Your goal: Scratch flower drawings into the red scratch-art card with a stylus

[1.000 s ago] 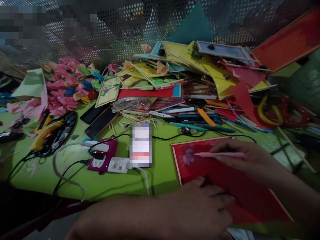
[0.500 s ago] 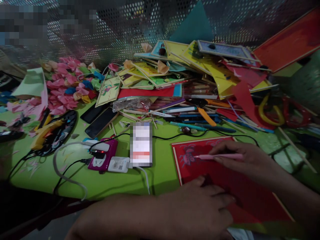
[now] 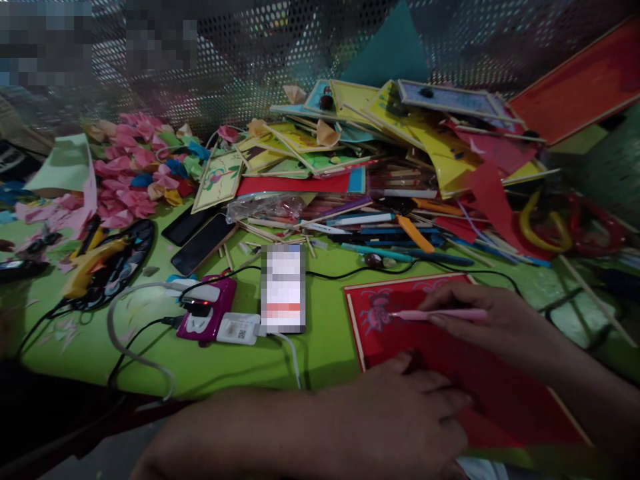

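A red sheet edged with thin wooden sticks lies on the green table at the lower right. Near its upper left corner is a drawn insect in blue and pink lines. My right hand grips a pink pen, its tip at the insect's right side. Lower down, my left hand rests on the sheet with its fingers spread, holding nothing. A second drawing beside the pen is partly hidden by my right hand.
A phone lies beside a magenta power strip with plugs and cables. Behind are pens, sticks and framed cards. Pink folded papers are heaped at the left, near a glue gun. Scissors lie at the right.
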The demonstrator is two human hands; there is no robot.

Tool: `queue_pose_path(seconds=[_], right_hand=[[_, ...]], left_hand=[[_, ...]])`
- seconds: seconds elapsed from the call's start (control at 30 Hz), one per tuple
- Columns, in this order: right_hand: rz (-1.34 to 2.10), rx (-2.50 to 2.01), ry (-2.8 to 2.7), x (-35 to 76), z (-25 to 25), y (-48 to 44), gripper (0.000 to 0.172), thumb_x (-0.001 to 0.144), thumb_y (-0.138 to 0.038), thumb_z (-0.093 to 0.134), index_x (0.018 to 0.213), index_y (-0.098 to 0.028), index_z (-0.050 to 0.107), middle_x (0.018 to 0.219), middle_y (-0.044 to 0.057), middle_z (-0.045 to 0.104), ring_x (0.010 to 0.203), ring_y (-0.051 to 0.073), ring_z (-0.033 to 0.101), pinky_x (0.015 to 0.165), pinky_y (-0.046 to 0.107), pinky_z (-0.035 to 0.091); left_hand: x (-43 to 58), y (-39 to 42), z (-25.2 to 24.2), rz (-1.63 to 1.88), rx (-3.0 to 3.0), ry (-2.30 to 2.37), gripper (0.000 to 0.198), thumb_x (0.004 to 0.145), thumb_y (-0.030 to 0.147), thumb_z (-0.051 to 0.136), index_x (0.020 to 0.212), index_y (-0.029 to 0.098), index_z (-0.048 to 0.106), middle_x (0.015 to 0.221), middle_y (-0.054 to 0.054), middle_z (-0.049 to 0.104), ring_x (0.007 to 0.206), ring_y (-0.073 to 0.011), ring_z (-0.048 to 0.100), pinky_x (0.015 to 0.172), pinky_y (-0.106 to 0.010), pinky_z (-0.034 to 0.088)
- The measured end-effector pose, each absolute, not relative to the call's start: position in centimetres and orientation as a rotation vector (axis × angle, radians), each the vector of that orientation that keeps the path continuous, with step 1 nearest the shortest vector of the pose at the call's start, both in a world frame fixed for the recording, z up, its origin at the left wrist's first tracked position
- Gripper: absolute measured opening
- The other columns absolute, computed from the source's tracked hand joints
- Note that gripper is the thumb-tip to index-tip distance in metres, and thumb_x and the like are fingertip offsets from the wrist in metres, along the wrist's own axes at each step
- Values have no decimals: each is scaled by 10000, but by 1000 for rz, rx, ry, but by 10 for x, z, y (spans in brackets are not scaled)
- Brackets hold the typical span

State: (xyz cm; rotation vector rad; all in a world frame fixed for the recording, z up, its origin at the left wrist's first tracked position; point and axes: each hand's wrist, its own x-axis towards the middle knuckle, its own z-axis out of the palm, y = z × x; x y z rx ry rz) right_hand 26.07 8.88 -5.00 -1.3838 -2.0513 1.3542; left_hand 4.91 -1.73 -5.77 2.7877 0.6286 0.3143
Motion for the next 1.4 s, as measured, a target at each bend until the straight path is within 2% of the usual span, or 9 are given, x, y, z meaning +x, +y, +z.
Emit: queue_pose_path(seconds=[0.23,1.3,1.4], right_hand=[[1383,-1397,-2000,258,-46,85,355,818,-582,744,880,-239,811,893,49,800,862,279,706,801,355,493],[1406,-1369,-2037,262,-50,89,371,836,-590,728,886,-229,800,883,54,799,824,275,714,776,368,509],[1410,-1356,-2019,265,-53,91,377,819,-599,757,899,-234,802,910,64,799,870,288,710,803,383,522]], left_hand=[[49,-17,-58,314,2775,612,436,1090,426,365,1142,182,723,1467,-82,630,1331,-244,592,1024,-451,491],[49,-16,-58,296,2763,624,425,1087,425,377,1149,180,718,1488,-84,618,1365,-243,577,1059,-447,486],[49,-16,-57,294,2766,615,420,1087,420,379,1161,174,712,1493,-89,614,1373,-247,575,1067,-459,490]])
